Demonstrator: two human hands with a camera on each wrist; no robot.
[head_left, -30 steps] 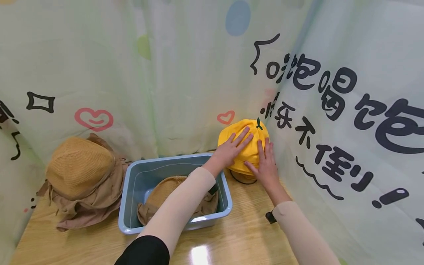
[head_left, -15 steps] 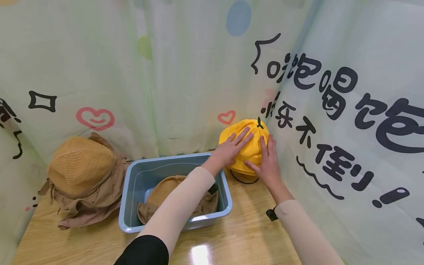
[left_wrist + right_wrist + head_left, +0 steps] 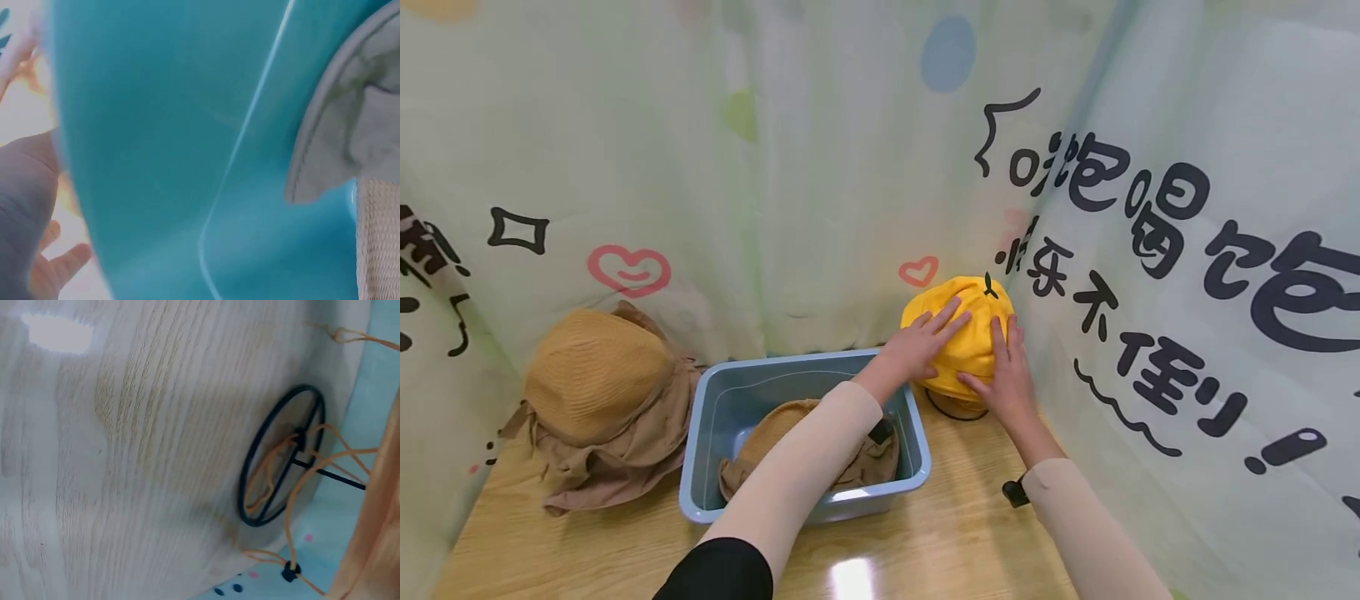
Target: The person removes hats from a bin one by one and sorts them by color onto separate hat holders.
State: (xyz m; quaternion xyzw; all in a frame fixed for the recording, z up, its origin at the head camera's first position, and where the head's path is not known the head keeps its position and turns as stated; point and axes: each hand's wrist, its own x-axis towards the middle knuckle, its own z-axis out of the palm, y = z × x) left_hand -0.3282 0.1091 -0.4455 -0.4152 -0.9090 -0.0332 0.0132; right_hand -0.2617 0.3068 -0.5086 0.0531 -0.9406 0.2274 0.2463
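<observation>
A yellow hat [image 3: 955, 350] with a small green sprout on top sits in the corner over a stand with a black ring base [image 3: 955, 410]. My left hand [image 3: 917, 346] lies on its left front, fingers spread and mostly straight. On the right side rests my right hand [image 3: 1006, 375], its fingers pointing up along the crown and the thumb across the lower front. In the right wrist view an orange-looking fabric edge [image 3: 375, 519] shows beside the black wire base [image 3: 281, 456], with thin cords and a black toggle [image 3: 290, 571] hanging down.
A blue plastic bin [image 3: 696, 450] stands left of the yellow hat, holding a tan and brown hat [image 3: 775, 429], partly hidden by my left arm. Farther left is another straw-coloured hat [image 3: 598, 375] with brown cloth. Printed curtains [image 3: 827, 208] border the wooden surface [image 3: 970, 525].
The head view has shifted slightly, so the scene sits a little lower and further right. Both hands stay on the yellow hat, with only slight finger movement.
</observation>
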